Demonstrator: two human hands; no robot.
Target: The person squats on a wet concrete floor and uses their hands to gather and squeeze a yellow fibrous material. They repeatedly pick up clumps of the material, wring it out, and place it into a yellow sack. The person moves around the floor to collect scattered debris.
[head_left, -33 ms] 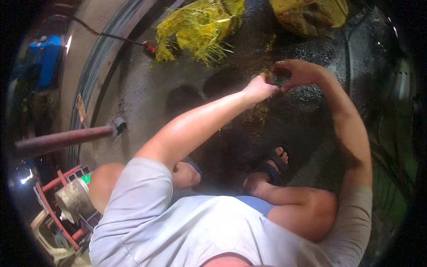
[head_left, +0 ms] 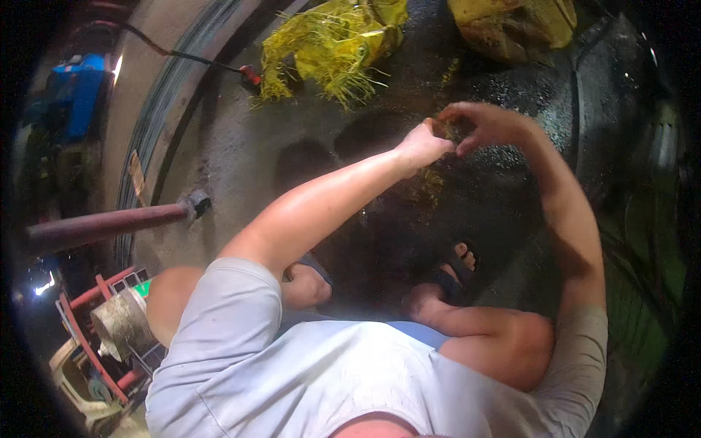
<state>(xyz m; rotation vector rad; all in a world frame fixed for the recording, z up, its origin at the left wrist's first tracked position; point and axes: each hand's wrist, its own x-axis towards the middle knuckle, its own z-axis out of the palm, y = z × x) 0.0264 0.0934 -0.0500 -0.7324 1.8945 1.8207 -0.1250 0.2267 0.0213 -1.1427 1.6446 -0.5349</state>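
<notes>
Debris (head_left: 431, 188): we see yellow-brown bits on the dark, wet-looking floor (head_left: 241, 139), just beside the left hand (head_left: 426, 144). More shows in the gap between the hands; whether held or lying beyond, we cannot tell.
Left hand: we note bent fingers directed toward the right thumb; we cannot confirm a pinch.
Right hand (head_left: 493, 125): we note fingers and thumb curved into a C facing the left; we cannot tell whether the tips grip anything.
Stance: we judge that the squat, feet (head_left: 453, 270) apart, gives balance and brings both hands to one spot.
Yellow sacks (head_left: 328, 44): we find two beyond the hands, one frayed, presumably clear of the reach.
Left side: we find a red pipe (head_left: 109, 225) and a whitish container (head_left: 120, 321) apparently supported by a red frame (head_left: 93, 350).
</notes>
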